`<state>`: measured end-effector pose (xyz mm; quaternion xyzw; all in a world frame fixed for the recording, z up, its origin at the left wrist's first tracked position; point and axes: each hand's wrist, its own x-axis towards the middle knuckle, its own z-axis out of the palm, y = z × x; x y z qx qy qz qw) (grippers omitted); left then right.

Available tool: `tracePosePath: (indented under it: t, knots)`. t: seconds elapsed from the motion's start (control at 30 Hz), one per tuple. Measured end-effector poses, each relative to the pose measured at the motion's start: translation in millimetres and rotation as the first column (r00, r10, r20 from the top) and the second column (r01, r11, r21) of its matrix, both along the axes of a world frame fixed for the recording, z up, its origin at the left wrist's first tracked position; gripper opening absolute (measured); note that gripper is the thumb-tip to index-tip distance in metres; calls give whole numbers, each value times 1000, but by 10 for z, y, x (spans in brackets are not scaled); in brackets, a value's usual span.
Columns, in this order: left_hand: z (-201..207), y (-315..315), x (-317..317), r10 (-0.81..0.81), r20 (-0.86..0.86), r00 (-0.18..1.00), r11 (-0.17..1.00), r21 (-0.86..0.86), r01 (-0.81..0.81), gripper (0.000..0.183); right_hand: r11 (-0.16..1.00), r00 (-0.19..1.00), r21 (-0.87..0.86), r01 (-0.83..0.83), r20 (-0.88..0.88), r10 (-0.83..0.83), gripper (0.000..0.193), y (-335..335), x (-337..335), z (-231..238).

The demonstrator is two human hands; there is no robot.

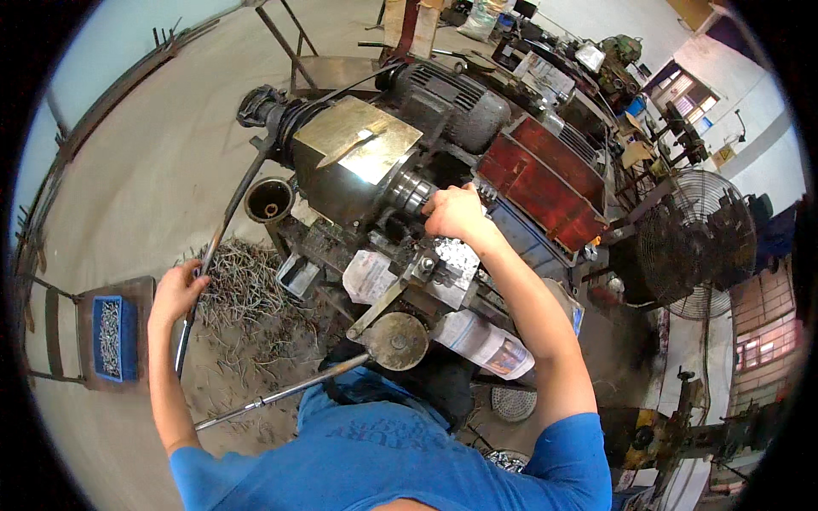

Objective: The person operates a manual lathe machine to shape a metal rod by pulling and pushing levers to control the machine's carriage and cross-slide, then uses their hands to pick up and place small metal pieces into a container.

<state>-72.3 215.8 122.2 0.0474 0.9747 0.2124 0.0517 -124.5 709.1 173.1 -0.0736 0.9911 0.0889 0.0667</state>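
Note:
My left hand (176, 292) is closed around a long dark lever bar (223, 220) that slants up to the far left end of a lathe (341, 183). At the lathe's shiny spindle chuck (411, 192) is my right hand (456, 211), its fingers bent and pressed together. Whatever they pinch is hidden behind the knuckles. A loose flat strip lies on the brass-coloured cover plate (388, 136) atop the headstock. Below my right hand, bright metal chips (456, 255) cover part of the carriage. Nearer my body are a round metal disc (397, 341) and a second steel rod (281, 396).
Curly metal scrap (243, 285) litters the floor at left, near a blue bin (129, 341) of small metal parts. Behind the lathe stand a motor (460, 102) and a red metal box (545, 175). A large caged fan (694, 243) stands right. A white printed cylinder (484, 343) lies near my right forearm.

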Motion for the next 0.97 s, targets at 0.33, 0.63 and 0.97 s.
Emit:
tracePosePath:
  t: [0.33, 0.63, 0.97]
  knots:
    - [-432, 181, -56, 118, -202, 972, 979, -142, -148, 33, 962, 992, -241, 127, 8, -129, 28, -184, -112, 48]
    - [-559, -1174, -1104, 13, -310, 950, 778, -594, -205, 11, 958, 992, -271, 96, -54, -115, 26, -188, -113, -6]
    - [-817, -705, -1468, 71, -716, 695, 994, -7, -109, 11, 911, 954, -385, -149, -297, 31, 34, 154, 390, 225]
